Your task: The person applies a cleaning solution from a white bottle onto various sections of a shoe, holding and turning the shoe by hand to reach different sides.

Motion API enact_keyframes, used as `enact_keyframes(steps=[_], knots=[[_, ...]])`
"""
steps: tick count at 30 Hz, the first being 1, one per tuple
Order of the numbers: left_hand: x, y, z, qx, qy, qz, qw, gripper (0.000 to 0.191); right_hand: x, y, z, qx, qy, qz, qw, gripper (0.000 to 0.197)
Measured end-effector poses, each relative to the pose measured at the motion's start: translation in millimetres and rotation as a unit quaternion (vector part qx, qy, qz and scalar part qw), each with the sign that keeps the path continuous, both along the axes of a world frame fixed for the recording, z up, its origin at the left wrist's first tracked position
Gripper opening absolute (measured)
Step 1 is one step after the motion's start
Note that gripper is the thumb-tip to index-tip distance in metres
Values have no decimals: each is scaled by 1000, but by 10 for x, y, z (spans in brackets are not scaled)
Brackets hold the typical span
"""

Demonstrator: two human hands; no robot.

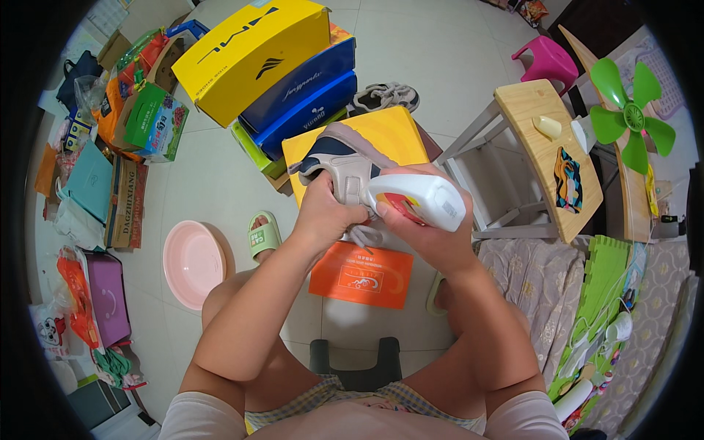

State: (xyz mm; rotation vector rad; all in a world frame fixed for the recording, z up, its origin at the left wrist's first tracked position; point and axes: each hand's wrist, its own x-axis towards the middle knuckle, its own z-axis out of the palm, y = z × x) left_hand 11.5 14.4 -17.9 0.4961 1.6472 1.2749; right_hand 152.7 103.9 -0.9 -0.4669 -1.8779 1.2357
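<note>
My left hand [323,213] grips a beige and navy sneaker [336,157] by its collar, tilted on its side above a yellow shoe box [399,124]. In my right hand [434,242] is a white plastic bottle [426,195] with a red and yellow label. Its base faces up to the right, and its neck end points left toward the shoe's upper. Whether the nozzle touches the shoe is hidden by my fingers. Shoelaces [364,235] dangle below the shoe. Under them lies an orange printed box or card [360,275]. A second, similar sneaker [385,98] sits behind the yellow box.
Shoe boxes, a yellow one [253,58] on top of blue ones [308,93], are stacked ahead. A pink basin [192,264] stands on the floor at left. To the right are a wooden stool [528,110], a green-bladed fan [633,116] and a pink stool [547,60].
</note>
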Motion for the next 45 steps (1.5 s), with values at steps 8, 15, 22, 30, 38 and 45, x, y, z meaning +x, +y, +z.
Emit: enact_keyframes(steps=[8,15,22,30,38,45], knots=[[8,-8,-30,39,-16,26,999,48,63,32,33,-40,-17,-61,997,21],[31,5,18,-1,13,26,1000,49,60,-26,56,-75,-15,-28,997,28],[23,-2,-10,30,2,31,999,48,107,10,88,-146,-19,-76,986,26],[6,-10,-72,31,53,20,998,48,66,21,31,-139,-7,-88,986,25],[4,-7,-85,31,64,21,997,48,55,-48,118,-173,1,-77,982,23],[17,-11,-78,34,36,34,998,48,70,-49,146,-203,1,-68,977,24]])
